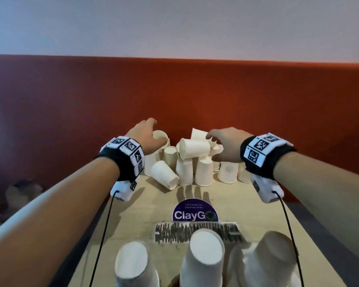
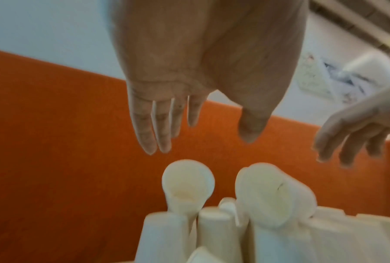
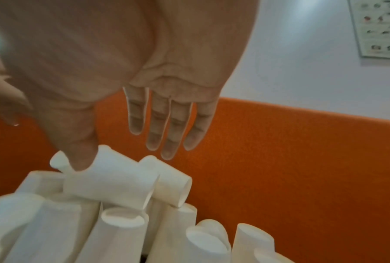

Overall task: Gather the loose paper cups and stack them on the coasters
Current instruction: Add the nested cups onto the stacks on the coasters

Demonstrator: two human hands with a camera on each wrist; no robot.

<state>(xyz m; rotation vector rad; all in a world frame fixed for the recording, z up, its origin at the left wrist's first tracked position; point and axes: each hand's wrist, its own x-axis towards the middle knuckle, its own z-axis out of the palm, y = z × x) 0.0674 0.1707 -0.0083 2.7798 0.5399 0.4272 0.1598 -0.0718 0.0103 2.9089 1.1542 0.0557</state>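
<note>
Now, step in hand: gathering; both hands reach over the far pile and nothing is lifted yet.
Table: long pale top running away from the person to an orange backrest; a purple ClayGo sticker lies mid-table.
Far pile of paper cups: loose white cups at the table's far end, most upside down, several tipped on their sides on top.
Near stacks: three inverted cup stacks close to the person; the coasters under them cannot be made out.
Left hand: spread, fingers straight, above a tipped cup, holding nothing.
Right hand: also spread; its thumb touches a sideways cup, no grasp closed.
Next move, as I judge: take the tipped top cups first, lightly, since thin paper crushes and the pile may topple.
</note>
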